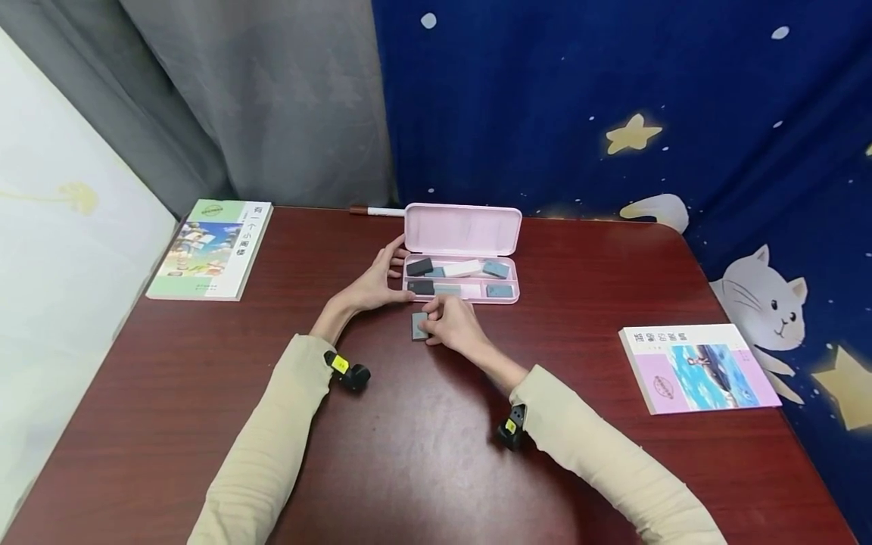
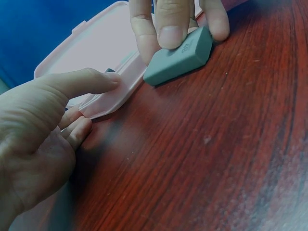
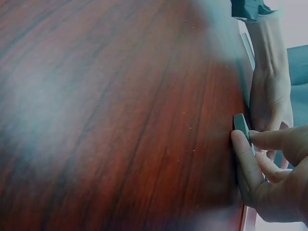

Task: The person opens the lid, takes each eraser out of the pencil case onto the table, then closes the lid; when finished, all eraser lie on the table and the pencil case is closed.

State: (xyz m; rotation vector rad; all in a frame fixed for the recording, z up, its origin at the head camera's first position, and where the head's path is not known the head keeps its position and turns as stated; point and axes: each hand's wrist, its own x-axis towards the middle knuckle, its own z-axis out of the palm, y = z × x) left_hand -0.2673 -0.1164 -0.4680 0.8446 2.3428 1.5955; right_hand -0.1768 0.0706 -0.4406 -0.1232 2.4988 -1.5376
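The right hand (image 1: 455,324) pinches a grey-green eraser (image 1: 418,327) by its right-hand part, thumb and fingertips closed on it just in front of the near edge of a pink pencil case (image 1: 463,229). The eraser is a flat rectangular block with matte faces, crisp edges and a small pressed-in mark that cannot be read, partly covered by a finger; whether its underside touches the table (image 1: 409,454) is hard to tell. The left hand (image 1: 373,286) is spread rather than clenched, thumb stretched along the case's near left corner and fingers against its left end, some of them tucked out of sight behind the wall in the left wrist view. The case is smooth, with rounded corners and a shallow lid standing open at the back; a divider splits its tray lengthwise. Inside lie more small blocks: a dark one (image 1: 420,267), a white one (image 1: 462,269) and a blue-grey one (image 1: 496,269) in the far row, another dark one (image 1: 421,288) and another blue-grey one (image 1: 499,291) in the near row, some overlapping. A brown-capped marker (image 1: 377,211) runs up to the lid, its other end not visible. The tabletop is glossy reddish-brown with dark streaked grain. In the right wrist view the case is mostly blocked by the hands.
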